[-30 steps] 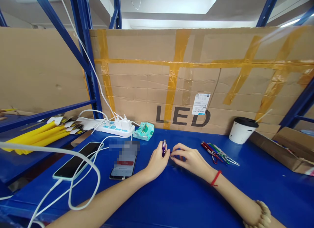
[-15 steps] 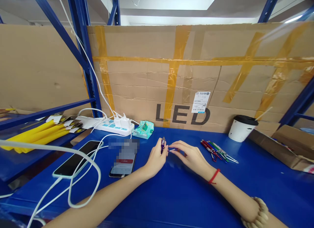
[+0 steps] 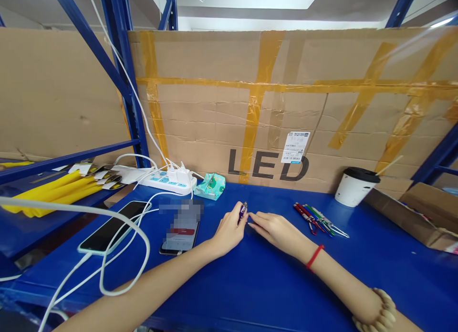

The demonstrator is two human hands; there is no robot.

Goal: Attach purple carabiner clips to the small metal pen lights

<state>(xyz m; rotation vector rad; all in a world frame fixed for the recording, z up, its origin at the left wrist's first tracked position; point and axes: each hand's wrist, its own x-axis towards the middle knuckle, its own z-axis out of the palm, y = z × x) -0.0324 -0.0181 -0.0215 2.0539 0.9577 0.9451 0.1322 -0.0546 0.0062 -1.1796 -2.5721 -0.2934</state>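
Near the middle of the blue tabletop my left hand (image 3: 230, 230) is closed around a purple pen (image 3: 243, 212), whose shiny end sticks up above the fingers. Much of the pen is hidden in the fist. My right hand (image 3: 274, 229), with a red cord on the wrist, comes in from the right. Its fingers are drawn close together, and their tips are beside the left fingertips. Whatever lies between those right fingertips is too small to make out. Several coloured pens (image 3: 320, 220) lie to the right of my right hand.
A phone (image 3: 182, 229) and a cabled phone (image 3: 116, 227) lie at left, with white cables looping over the table. Behind stand a power strip (image 3: 166, 181) and a green packet (image 3: 211, 186). At right are a lidded cup (image 3: 352, 191) and an open cardboard box (image 3: 408, 222).
The thin white-and-purple piece at my right fingertips no longer shows. My right fingers have straightened and flattened beside the left hand, and the purple pen now leans more to the right.
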